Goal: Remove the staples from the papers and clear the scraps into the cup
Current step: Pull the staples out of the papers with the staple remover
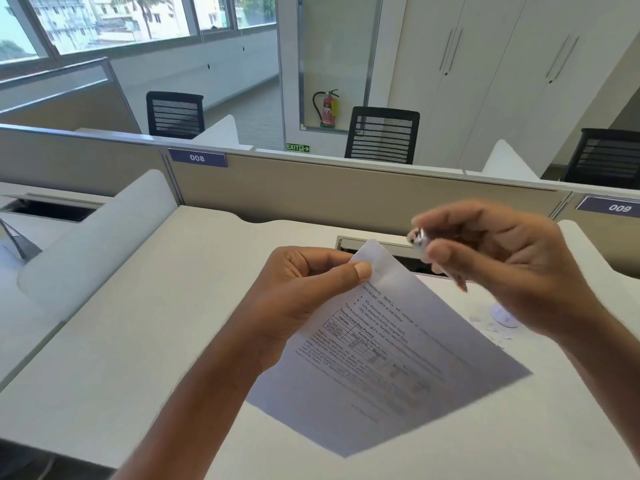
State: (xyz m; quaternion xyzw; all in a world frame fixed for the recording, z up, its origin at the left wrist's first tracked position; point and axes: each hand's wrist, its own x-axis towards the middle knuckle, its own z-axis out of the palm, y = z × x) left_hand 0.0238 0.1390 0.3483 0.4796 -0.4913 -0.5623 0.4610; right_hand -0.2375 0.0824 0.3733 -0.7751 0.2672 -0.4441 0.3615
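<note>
Two hands, left hand (pixel 311 289) pinching papers (pixel 391 358), right hand (pixel 502 265) gripping staple remover (pixel 420 239)

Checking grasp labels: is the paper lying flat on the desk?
No, the left hand pinches the paper by its top corner and holds it lifted above the desk.

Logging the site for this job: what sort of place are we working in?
Most likely an open-plan office. Numbered desk partitions divide the white desk from others, mesh office chairs stand beyond, and an exit sign and fire extinguisher show behind.
</note>
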